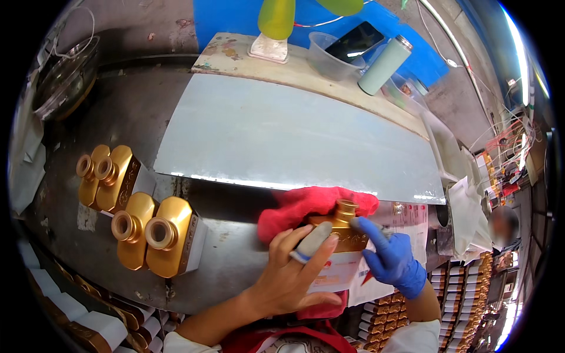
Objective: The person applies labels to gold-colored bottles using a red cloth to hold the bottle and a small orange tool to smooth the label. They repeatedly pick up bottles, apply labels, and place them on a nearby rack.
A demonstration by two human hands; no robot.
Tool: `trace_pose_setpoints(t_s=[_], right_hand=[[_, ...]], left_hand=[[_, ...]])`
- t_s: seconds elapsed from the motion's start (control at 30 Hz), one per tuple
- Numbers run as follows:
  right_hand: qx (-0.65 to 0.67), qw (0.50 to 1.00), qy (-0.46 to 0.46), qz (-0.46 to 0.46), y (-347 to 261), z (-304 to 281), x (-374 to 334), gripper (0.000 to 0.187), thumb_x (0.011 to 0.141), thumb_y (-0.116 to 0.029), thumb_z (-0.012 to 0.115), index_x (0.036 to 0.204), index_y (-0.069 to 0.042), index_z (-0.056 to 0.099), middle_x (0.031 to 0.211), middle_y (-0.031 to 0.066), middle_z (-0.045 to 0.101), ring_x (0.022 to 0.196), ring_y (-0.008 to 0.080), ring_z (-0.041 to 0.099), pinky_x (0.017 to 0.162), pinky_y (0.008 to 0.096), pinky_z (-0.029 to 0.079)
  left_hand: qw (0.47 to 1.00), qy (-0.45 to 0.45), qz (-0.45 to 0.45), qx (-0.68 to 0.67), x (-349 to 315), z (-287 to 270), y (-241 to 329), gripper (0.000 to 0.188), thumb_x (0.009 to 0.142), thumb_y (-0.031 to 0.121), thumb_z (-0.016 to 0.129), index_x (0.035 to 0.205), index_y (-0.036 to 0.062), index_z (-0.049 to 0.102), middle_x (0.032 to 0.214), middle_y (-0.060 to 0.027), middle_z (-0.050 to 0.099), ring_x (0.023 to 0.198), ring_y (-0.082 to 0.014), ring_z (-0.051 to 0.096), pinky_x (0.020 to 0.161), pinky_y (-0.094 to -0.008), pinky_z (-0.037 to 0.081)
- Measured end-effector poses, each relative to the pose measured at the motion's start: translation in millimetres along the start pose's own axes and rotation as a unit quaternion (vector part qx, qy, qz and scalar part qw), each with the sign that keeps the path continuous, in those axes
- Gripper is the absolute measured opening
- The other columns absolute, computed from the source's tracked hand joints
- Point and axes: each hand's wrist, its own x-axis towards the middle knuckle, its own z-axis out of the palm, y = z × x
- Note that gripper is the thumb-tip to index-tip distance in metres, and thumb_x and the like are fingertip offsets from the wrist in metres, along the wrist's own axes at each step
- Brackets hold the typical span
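Observation:
A gold and white bottle (342, 237) with a narrow open neck stands in front of me, tilted slightly, against a crumpled red cloth (288, 207). My left hand (292, 275) is bare except for a pale cover on one finger, and its fingers press on the bottle's left front side. My right hand (395, 260), in a blue glove with a greyish fingertip cover, grips the bottle's right shoulder beside the neck. Between them the two hands hold the bottle. The fingers' far sides are hidden.
Several matching gold bottles (169, 236) lie at the left. A grey board (294, 141) slopes behind the cloth. On a ledge are a green fan (275, 20), a clear tub (329, 59) holding a phone and a pale green flask (385, 65). Many bottles (459, 294) fill the lower right.

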Motion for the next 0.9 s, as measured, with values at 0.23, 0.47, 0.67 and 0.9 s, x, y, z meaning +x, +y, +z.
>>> trace_pose_setpoints(t_s=[0.23,0.47,0.67,0.9], right_hand=[[0.031,0.997,0.075,0.019,1,15,-8,0.057,0.084,-0.017,0.061,0.138,-0.007,0.044,0.117,0.0195,0.061,0.069,0.0292,0.065,0.056,0.0351,0.051],[0.091,0.989,0.06,0.098,0,19,-2,0.059,0.09,-0.021,0.053,0.145,-0.012,0.031,0.11,0.0214,0.061,0.079,0.0368,0.063,0.064,0.0418,0.052],[0.214,0.973,0.03,0.085,31,9,11,0.058,0.093,-0.018,0.042,0.148,-0.015,0.024,0.098,0.0199,0.063,0.077,0.0378,0.062,0.073,0.0405,0.051],[0.033,0.999,0.001,0.026,9,3,-8,0.064,0.084,-0.007,0.05,0.145,-0.014,0.031,0.089,0.0186,0.064,0.072,0.0337,0.063,0.061,0.0402,0.051]], left_hand=[[0.994,-0.016,-0.031,0.107,42,15,24,0.088,0.081,0.063,0.054,0.134,-0.0062,0.04,0.116,-0.0259,0.053,0.112,-0.0407,0.044,0.094,-0.0495,0.036],[0.985,-0.017,-0.088,0.147,57,31,22,0.08,0.082,0.062,0.055,0.123,-0.0057,0.047,0.11,-0.023,0.052,0.105,-0.0393,0.047,0.091,-0.0452,0.039],[0.983,0.008,-0.167,-0.069,50,23,11,0.058,0.089,0.038,0.058,0.125,-0.0051,0.042,0.115,-0.0232,0.049,0.109,-0.0359,0.046,0.095,-0.0433,0.036],[0.947,0.035,-0.204,-0.244,-15,26,6,0.082,0.09,0.031,0.059,0.144,-0.0079,0.01,0.147,-0.0266,0.022,0.137,-0.0353,0.025,0.111,-0.0415,0.022]])
